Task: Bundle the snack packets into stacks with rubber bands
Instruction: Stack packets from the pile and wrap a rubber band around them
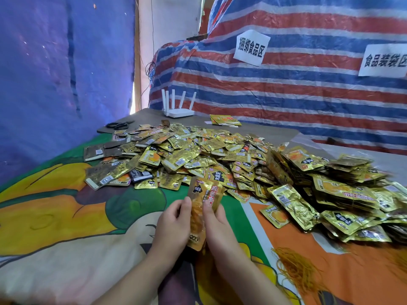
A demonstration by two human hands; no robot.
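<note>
**Reader:** On the cartoon-print cloth [66, 216], going left to right, what shows?

**Describer:** Far left, scissors [119, 125] and a white router [178, 111] at the back. A wide heap of loose snack packets [198, 148] fills the middle. Before it, the left hand [169, 227] and right hand [217, 227] pinch a small upright stack of packets [203, 208] between curled fingers and thumbs. Further right lie banded bundles [343, 190], and nearest, a tangle of rubber bands [297, 267].

**Reader:** What might go wrong?

**Describer:** Likely the glossy packets slip and fan apart if one hand lets go to reach for a band.

**Reader:** Any containers?

**Describer:** None visible; everything lies directly on the cloth.
</note>
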